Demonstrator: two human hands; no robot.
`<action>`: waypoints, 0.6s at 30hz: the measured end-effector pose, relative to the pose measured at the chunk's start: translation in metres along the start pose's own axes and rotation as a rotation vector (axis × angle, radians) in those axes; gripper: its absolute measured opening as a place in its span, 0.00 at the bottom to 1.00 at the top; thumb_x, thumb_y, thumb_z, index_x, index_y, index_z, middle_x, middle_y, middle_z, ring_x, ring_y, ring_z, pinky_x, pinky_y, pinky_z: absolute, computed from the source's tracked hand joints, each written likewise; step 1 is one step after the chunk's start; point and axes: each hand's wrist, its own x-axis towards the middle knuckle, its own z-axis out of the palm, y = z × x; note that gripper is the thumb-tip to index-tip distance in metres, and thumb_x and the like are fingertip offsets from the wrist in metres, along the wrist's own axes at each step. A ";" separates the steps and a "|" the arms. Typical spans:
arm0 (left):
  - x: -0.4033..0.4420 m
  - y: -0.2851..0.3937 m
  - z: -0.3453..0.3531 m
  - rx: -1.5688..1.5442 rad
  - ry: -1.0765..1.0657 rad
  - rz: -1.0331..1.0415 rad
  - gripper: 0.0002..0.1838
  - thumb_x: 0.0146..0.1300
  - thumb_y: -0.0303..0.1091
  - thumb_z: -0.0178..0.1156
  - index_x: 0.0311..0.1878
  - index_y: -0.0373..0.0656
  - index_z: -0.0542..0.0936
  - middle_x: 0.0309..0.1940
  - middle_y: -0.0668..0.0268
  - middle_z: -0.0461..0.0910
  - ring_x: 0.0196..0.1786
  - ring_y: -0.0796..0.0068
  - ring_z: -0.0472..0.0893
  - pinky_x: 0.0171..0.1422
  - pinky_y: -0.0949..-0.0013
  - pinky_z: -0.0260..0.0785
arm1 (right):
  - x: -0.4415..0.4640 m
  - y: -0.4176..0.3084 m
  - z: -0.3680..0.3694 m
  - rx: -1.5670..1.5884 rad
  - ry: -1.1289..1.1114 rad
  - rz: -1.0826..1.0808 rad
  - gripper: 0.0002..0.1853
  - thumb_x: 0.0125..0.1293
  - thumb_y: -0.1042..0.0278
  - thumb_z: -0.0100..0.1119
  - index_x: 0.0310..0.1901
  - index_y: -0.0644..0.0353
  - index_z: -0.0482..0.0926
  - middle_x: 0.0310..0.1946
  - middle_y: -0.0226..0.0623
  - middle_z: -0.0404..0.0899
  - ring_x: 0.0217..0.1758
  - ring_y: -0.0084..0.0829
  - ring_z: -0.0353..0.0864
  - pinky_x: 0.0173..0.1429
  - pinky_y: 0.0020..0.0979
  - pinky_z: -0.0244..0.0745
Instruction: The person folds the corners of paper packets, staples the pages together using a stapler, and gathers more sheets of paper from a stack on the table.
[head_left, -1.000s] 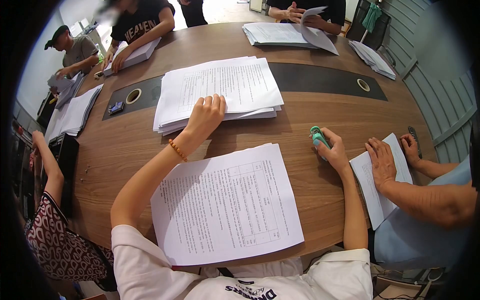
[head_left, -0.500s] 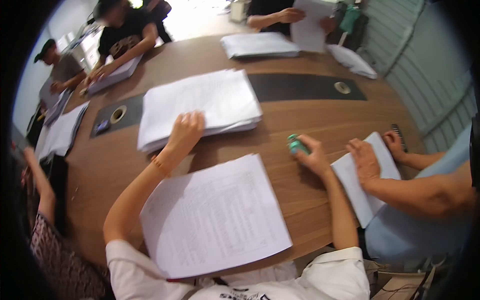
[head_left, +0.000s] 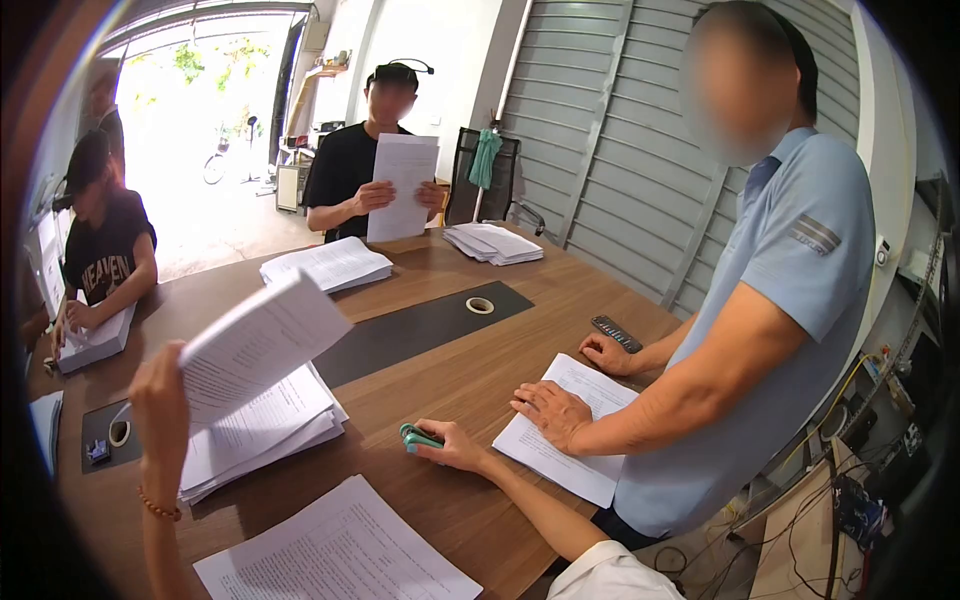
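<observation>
While left hand (head_left: 161, 398) holds sheets (head_left: 262, 345), right (head_left: 456, 446) grips stapler (head_left: 416, 436)

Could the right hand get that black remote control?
Probably not easily: the right hand holds a green stapler, a co-worker's papers partly block the straight way, and that person's hand rests right beside the black remote control.

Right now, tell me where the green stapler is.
In the head view, the green stapler is in the right hand, below the picture's middle, between the tall paper stack to its left and the thinner papers to its right.
</observation>
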 end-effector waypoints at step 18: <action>0.007 0.114 0.029 -1.476 -0.466 -0.591 0.19 0.69 0.34 0.51 0.56 0.31 0.71 0.48 0.63 0.77 0.50 0.76 0.75 0.56 0.71 0.66 | -0.004 -0.011 -0.033 0.281 0.095 -0.050 0.30 0.65 0.42 0.48 0.58 0.61 0.71 0.55 0.45 0.73 0.59 0.40 0.69 0.62 0.39 0.66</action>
